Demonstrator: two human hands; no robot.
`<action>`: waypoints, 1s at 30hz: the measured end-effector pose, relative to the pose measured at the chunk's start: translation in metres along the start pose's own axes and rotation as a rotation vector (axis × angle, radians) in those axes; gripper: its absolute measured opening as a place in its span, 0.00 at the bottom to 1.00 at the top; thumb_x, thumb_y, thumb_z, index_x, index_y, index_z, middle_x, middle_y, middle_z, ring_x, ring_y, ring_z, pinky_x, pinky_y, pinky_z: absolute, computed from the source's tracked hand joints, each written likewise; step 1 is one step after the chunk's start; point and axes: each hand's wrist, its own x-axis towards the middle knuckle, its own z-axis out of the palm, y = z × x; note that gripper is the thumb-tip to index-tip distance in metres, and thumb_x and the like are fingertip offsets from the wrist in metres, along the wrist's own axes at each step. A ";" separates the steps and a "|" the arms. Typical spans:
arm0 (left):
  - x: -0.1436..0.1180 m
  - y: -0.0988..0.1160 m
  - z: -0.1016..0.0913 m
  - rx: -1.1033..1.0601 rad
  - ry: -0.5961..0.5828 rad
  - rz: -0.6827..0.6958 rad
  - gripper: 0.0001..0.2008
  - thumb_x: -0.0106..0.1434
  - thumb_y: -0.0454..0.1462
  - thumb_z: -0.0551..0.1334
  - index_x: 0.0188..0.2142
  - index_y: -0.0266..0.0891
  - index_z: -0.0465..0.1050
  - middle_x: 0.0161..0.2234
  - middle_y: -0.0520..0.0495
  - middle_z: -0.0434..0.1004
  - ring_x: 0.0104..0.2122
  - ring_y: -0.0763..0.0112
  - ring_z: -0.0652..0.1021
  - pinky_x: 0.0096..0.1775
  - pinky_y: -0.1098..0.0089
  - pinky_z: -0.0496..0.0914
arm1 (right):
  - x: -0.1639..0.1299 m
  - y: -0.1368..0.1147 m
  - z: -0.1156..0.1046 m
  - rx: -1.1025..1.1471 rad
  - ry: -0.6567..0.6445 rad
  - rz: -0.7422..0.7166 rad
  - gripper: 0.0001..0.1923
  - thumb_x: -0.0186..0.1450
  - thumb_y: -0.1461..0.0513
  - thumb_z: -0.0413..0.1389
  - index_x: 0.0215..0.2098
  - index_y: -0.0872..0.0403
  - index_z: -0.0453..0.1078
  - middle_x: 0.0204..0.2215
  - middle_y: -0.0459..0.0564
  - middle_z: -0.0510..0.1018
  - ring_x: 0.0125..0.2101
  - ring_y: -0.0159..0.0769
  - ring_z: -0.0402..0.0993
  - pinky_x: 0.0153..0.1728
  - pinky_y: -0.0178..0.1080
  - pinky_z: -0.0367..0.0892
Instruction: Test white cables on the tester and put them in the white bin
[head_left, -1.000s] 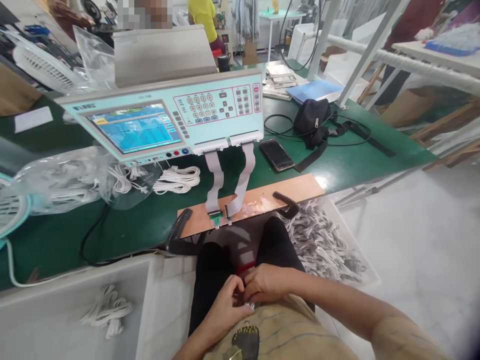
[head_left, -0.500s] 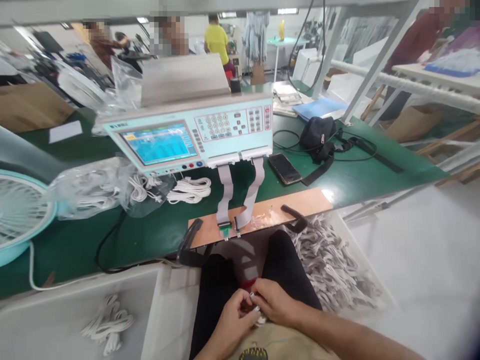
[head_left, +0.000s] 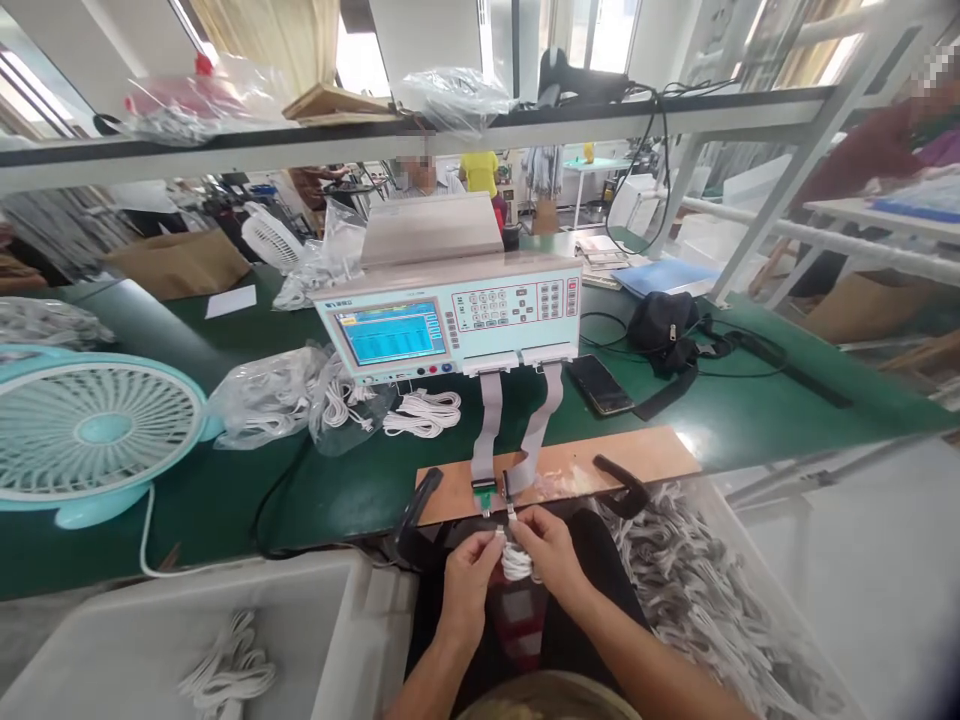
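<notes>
A coiled white cable (head_left: 517, 562) hangs between my hands, just below the bench edge. My left hand (head_left: 472, 568) pinches one of its connector ends, close under the green adapter board (head_left: 485, 497). The other end is between the fingers of my right hand (head_left: 546, 545), at the small socket beside that board; whether it is plugged in I cannot tell. Two grey ribbon cables (head_left: 489, 425) run from the board and socket up to a bench tester (head_left: 450, 320) with a lit blue screen. Board and socket sit on a copper-coloured strip (head_left: 630, 455).
Black clamps (head_left: 624, 485) hold the strip's ends. A bin of cables (head_left: 675, 590) is at right, another white bin (head_left: 315, 630) at left with one bundle. On the bench are a fan (head_left: 105, 430), bagged cables (head_left: 270, 395), a phone (head_left: 600, 385) and a black pouch (head_left: 660, 330).
Both hands have risen from my lap to the bench edge, bringing the white cable up to the sockets. My view has tilted up and turned left.
</notes>
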 end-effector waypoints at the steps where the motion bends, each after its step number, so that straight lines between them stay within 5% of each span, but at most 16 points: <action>1: -0.001 0.003 0.000 -0.024 -0.008 -0.014 0.19 0.49 0.46 0.65 0.32 0.30 0.71 0.26 0.47 0.69 0.24 0.76 0.68 0.25 0.75 0.66 | 0.000 0.000 0.001 0.007 0.010 0.005 0.17 0.56 0.53 0.56 0.25 0.60 0.63 0.19 0.45 0.65 0.21 0.28 0.57 0.23 0.32 0.55; 8: 0.000 0.008 -0.006 -0.011 -0.084 -0.015 0.19 0.52 0.46 0.64 0.33 0.29 0.69 0.26 0.48 0.68 0.24 0.78 0.68 0.26 0.75 0.66 | -0.001 0.001 0.003 0.039 0.038 -0.010 0.15 0.56 0.55 0.57 0.25 0.60 0.65 0.20 0.46 0.66 0.23 0.28 0.58 0.25 0.32 0.57; 16: 0.002 0.022 -0.015 0.258 -0.236 0.104 0.18 0.58 0.47 0.57 0.28 0.31 0.66 0.23 0.50 0.65 0.22 0.78 0.67 0.25 0.76 0.65 | -0.003 -0.007 0.009 0.115 0.033 0.091 0.17 0.54 0.53 0.58 0.23 0.60 0.62 0.18 0.44 0.63 0.20 0.26 0.55 0.23 0.31 0.54; 23: 0.004 0.026 -0.020 0.380 -0.293 0.172 0.18 0.60 0.48 0.53 0.27 0.32 0.63 0.22 0.52 0.61 0.21 0.79 0.65 0.24 0.76 0.64 | -0.003 -0.005 0.007 0.098 0.020 0.016 0.17 0.55 0.53 0.59 0.25 0.60 0.63 0.20 0.45 0.64 0.22 0.27 0.56 0.25 0.31 0.55; 30: 0.007 0.031 -0.022 0.400 -0.329 0.183 0.19 0.61 0.48 0.52 0.26 0.32 0.64 0.23 0.49 0.64 0.23 0.77 0.67 0.25 0.76 0.63 | -0.002 -0.012 0.012 0.274 0.033 0.170 0.19 0.51 0.52 0.62 0.23 0.60 0.63 0.18 0.45 0.64 0.19 0.26 0.55 0.23 0.32 0.53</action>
